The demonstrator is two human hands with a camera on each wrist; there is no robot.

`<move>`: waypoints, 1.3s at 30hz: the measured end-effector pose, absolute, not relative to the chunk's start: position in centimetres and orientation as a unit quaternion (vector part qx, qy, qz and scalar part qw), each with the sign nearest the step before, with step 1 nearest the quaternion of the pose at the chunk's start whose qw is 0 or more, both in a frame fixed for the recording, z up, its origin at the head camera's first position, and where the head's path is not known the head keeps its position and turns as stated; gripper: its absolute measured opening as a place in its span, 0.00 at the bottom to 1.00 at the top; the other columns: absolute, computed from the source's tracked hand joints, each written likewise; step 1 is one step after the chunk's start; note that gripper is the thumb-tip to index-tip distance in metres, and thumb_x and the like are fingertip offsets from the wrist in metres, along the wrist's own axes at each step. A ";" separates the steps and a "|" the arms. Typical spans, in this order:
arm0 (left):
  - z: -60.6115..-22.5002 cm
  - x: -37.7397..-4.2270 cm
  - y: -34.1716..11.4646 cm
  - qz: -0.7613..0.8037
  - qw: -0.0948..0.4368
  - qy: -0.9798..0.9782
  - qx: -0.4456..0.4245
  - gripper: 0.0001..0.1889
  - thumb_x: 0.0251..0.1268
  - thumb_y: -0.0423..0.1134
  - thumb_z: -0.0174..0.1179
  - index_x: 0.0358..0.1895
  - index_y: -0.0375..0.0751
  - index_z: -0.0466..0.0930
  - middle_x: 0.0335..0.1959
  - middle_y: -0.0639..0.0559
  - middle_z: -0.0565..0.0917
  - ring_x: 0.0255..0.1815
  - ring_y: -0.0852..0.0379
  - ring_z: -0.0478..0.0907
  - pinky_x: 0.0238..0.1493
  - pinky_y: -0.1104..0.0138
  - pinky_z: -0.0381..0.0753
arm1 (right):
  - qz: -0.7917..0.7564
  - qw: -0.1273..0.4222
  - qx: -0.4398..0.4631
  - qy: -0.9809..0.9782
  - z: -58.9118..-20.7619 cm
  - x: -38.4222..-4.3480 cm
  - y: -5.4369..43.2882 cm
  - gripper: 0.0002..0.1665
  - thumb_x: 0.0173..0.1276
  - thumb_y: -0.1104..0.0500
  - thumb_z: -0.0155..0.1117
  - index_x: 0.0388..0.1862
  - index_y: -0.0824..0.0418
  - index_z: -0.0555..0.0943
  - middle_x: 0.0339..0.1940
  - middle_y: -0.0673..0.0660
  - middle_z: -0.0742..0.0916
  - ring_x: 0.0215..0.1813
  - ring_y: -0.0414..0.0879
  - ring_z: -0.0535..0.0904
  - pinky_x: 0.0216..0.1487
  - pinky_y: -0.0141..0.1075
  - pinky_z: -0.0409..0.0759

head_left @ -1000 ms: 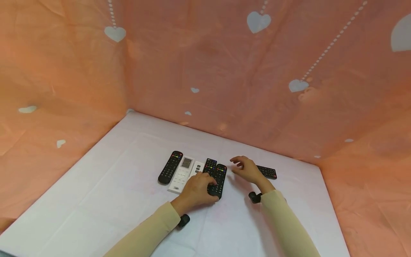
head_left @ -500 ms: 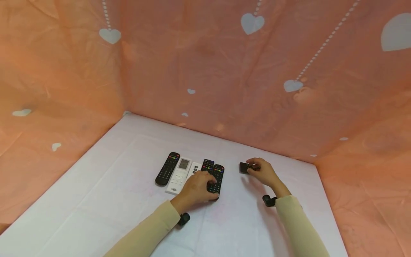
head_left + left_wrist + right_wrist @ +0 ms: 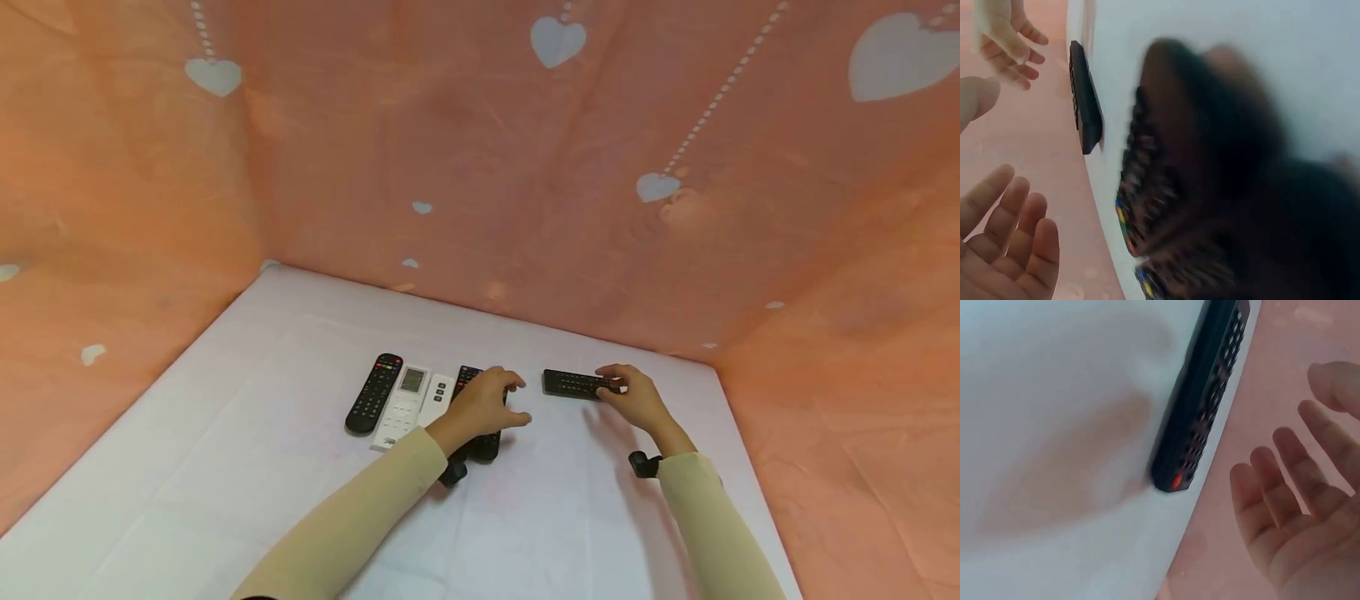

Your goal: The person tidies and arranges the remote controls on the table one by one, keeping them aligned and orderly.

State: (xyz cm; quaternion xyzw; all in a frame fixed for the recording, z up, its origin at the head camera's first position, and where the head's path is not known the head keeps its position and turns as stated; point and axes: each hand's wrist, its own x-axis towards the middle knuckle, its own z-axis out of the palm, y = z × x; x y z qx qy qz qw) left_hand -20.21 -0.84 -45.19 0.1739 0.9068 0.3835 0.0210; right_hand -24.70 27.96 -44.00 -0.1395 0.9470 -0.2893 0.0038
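Note:
My left hand (image 3: 480, 404) hovers over two black remote controls, the right one (image 3: 489, 446) partly hidden beneath it. Its thumb and fingers are spread apart with nothing between them; the left wrist view also shows the left hand (image 3: 1013, 250) relaxed. Another black remote control (image 3: 573, 384) lies apart on the right, its buttons facing up. My right hand (image 3: 633, 400) is at this remote's right end, thumb and fingers overlapping it in the head view. In the right wrist view, the right hand's fingers (image 3: 1282, 462) are loosely bent, with a gap between them and the remote (image 3: 1194, 406).
Left of the left hand lie a black remote (image 3: 373, 393), a white remote with a screen (image 3: 402, 408) and a plain white remote (image 3: 437, 397), side by side. All rest on a white-covered table (image 3: 300, 467). Orange cloth walls (image 3: 465, 167) with hearts stand around the back and sides.
My left hand has lifted off the black remotes and moved right, its fingers spreading. My right hand has moved right, to the far end of the separate black remote. The head view has shifted slightly.

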 end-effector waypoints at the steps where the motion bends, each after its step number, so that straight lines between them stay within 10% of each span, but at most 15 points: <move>1: -45.1 -20.8 -0.5 0.386 0.024 0.906 0.175 0.28 0.49 0.49 0.72 0.54 0.43 0.80 0.49 0.46 0.82 0.45 0.54 0.78 0.46 0.63 0.79 | -0.287 0.005 -0.134 0.948 -44.0 -24.7 28.2 0.23 0.65 0.61 0.63 0.58 0.65 0.77 0.55 0.68 0.80 0.55 0.65 0.78 0.52 0.55 0.78; 17: -46.8 -27.2 4.2 0.451 0.118 0.880 0.086 0.32 0.50 0.36 0.72 0.62 0.38 0.73 0.55 0.43 0.80 0.56 0.47 0.76 0.58 0.58 0.76 | -0.302 0.072 -0.047 0.950 -46.4 -25.9 30.6 0.33 0.65 0.65 0.59 0.70 0.66 0.65 0.64 0.76 0.73 0.59 0.66 0.76 0.57 0.54 0.77; 39: -47.8 -27.9 6.4 0.443 0.141 0.882 0.076 0.27 0.56 0.29 0.64 0.62 0.38 0.74 0.60 0.41 0.77 0.63 0.47 0.73 0.64 0.60 0.73 | -0.323 0.065 -0.020 0.944 -47.6 -26.7 30.2 0.32 0.61 0.70 0.56 0.66 0.73 0.68 0.58 0.74 0.77 0.56 0.63 0.78 0.53 0.48 0.79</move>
